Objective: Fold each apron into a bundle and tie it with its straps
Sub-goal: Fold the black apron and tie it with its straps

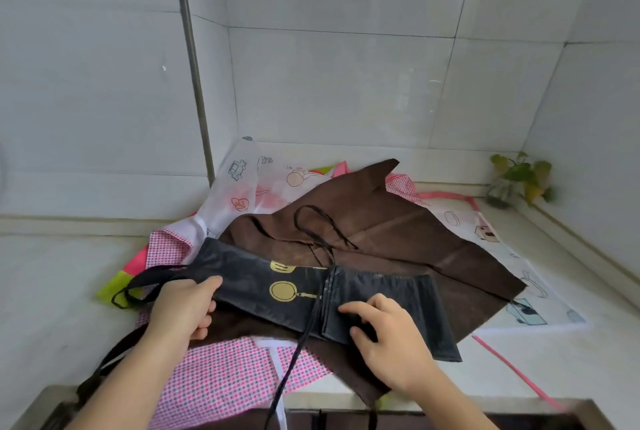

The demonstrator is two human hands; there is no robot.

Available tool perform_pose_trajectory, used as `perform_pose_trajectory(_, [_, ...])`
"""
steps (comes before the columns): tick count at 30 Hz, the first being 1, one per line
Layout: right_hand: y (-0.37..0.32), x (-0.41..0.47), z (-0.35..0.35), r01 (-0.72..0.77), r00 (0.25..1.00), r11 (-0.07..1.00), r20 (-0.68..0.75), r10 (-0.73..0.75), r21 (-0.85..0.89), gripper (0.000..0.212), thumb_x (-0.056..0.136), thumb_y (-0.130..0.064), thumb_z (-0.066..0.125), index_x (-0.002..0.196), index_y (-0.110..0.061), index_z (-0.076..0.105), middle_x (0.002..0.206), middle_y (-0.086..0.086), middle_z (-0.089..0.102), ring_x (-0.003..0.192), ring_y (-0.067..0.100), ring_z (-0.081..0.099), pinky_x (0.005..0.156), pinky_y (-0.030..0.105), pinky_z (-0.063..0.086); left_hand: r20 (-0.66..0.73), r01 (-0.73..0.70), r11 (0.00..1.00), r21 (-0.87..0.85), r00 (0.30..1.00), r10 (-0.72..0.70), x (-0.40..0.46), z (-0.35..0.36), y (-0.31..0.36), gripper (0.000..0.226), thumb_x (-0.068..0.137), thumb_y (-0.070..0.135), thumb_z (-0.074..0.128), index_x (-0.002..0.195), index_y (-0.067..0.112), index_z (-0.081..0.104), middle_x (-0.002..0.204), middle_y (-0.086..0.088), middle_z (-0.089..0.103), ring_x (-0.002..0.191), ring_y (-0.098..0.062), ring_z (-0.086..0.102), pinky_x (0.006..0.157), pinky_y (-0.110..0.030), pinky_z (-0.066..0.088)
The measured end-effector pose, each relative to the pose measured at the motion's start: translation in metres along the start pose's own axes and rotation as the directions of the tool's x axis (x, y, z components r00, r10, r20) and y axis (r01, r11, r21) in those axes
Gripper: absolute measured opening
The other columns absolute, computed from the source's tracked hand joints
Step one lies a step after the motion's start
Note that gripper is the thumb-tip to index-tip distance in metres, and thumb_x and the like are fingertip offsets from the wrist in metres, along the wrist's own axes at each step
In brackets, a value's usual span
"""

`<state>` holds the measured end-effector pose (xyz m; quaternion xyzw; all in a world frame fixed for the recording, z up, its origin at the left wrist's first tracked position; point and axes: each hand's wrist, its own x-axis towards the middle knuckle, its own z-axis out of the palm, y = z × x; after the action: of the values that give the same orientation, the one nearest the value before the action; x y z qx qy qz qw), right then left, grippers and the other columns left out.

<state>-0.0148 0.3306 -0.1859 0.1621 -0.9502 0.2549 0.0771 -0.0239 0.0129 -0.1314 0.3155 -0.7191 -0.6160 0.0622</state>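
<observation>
The left hand grips the left end of the black apron, thumb on top and the other fingers curled under the edge. The apron is folded into a long band and stretches between both hands, lying on a brown apron. A black strap crosses the band between the hands. The right hand rests on the right part of the band, fingers spread and bent, pressing it. Far behind this hand is a small plant
</observation>
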Motion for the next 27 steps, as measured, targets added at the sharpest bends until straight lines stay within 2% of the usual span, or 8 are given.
perform_pose_trajectory(6, [-0.001, 0.001, -0.002, 0.005, 1.0, 1.0, 0.005, -0.005, -0.019, 0.037, 0.098, -0.041, 0.056, 0.135, -0.047, 0.058, 0.099, -0.02, 0.043, 0.103, 0.007, 0.045, 0.098, 0.028, 0.04, -0.088, -0.359, 0.927, 0.112, 0.925, 0.369, -0.012, 0.007, 0.01, 0.029, 0.104, 0.032, 0.056, 0.082, 0.017, 0.066, 0.085, -0.003, 0.074, 0.074, -0.029, 0.074, 0.075, -0.051, 0.061])
perform_pose_trajectory(10, [-0.003, -0.001, -0.003, 0.006, 1.0, 1.0, 0.009, -0.006, -0.03, 0.038, 0.098, -0.041, 0.055, 0.135, -0.047, 0.057, 0.099, -0.02, 0.043, 0.103, 0.008, 0.044, 0.097, 0.028, 0.039, 0.006, -0.682, 0.666, 0.303, 0.7, 0.714, -0.042, 0.028, 0.02, 0.036, 0.108, 0.026, 0.05, 0.074, 0.015, 0.05, 0.07, -0.003, 0.058, 0.065, -0.024, 0.058, 0.058, -0.028, 0.043])
perform_pose_trajectory(11, [-0.003, -0.001, -0.004, 0.002, 1.0, 0.999, 0.01, -0.002, -0.032, 0.038, 0.098, -0.041, 0.055, 0.135, -0.047, 0.057, 0.099, -0.019, 0.043, 0.104, 0.008, 0.045, 0.097, 0.028, 0.039, 0.084, -0.751, 0.592, 0.292, 0.637, 0.767, -0.05, 0.038, 0.023, 0.029, 0.107, 0.025, 0.05, 0.08, 0.017, 0.056, 0.077, 0.001, 0.063, 0.068, -0.018, 0.06, 0.058, -0.022, 0.044])
perform_pose_trajectory(13, [-0.004, -0.002, -0.003, -0.008, 1.0, 0.999, 0.013, 0.008, -0.039, 0.039, 0.097, -0.042, 0.054, 0.135, -0.047, 0.057, 0.099, -0.018, 0.043, 0.103, 0.009, 0.045, 0.096, 0.028, 0.039, 0.251, -0.843, 0.441, 0.306, 0.519, 0.817, -0.062, 0.061, 0.021, 0.021, 0.107, 0.025, 0.049, 0.117, 0.022, 0.067, 0.118, 0.008, 0.068, 0.103, -0.007, 0.065, 0.086, -0.024, 0.053])
perform_pose_trajectory(16, [-0.006, -0.003, -0.004, -0.021, 1.0, 0.998, 0.009, 0.022, -0.062, 0.034, 0.092, -0.04, 0.051, 0.125, -0.04, 0.062, 0.099, -0.013, 0.053, 0.101, 0.014, 0.051, 0.089, 0.03, 0.041, 0.523, -0.917, 0.255, 0.306, 0.385, 0.76, -0.074, 0.103, 0.004, 0.05, 0.105, 0.039, 0.038, 0.155, 0.04, 0.041, 0.157, 0.012, 0.044, 0.147, -0.008, 0.035, 0.123, -0.042, 0.033])
perform_pose_trajectory(21, [-0.012, -0.008, -0.013, -0.246, 0.961, 0.947, 0.175, 0.212, 0.205, 0.018, 0.087, -0.026, 0.05, 0.072, -0.028, 0.058, 0.072, -0.01, 0.068, 0.069, 0.007, 0.06, 0.063, 0.023, 0.042, 0.755, -0.816, 0.389, 0.428, 0.559, 0.342, -0.089, 0.147, -0.034, 0.055, 0.108, 0.059, 0.02, 0.161, 0.055, 0.004, 0.171, 0.023, 0.011, 0.157, 0.002, -0.002, 0.13, -0.045, -0.002])
perform_pose_trajectory(24, [-0.004, -0.011, -0.015, -0.306, 0.952, 0.892, 0.106, 0.287, 0.333, 0.015, 0.08, -0.031, 0.05, 0.07, -0.023, 0.057, 0.065, -0.009, 0.062, 0.064, 0.007, 0.054, 0.063, 0.025, 0.042, 0.765, -0.796, 0.386, 0.466, 0.582, 0.276, -0.083, 0.146, -0.035, 0.061, 0.105, 0.064, 0.016, 0.163, 0.049, 0.003, 0.172, 0.022, 0.005, 0.157, 0.002, -0.007, 0.13, -0.043, -0.008])
perform_pose_trajectory(27, [-0.004, -0.013, -0.02, -0.199, 0.974, 0.875, -0.007, 0.225, 0.441, 0.017, 0.078, -0.011, 0.056, 0.064, -0.017, 0.063, 0.061, 0.001, 0.061, 0.061, 0.005, 0.05, 0.059, 0.037, 0.043, 0.752, -0.791, 0.326, 0.517, 0.602, 0.268, -0.084, 0.145, -0.037, 0.066, 0.103, 0.067, 0.008, 0.165, 0.043, 0.006, 0.173, 0.017, 0.0, 0.158, -0.003, -0.012, 0.13, -0.044, -0.007])
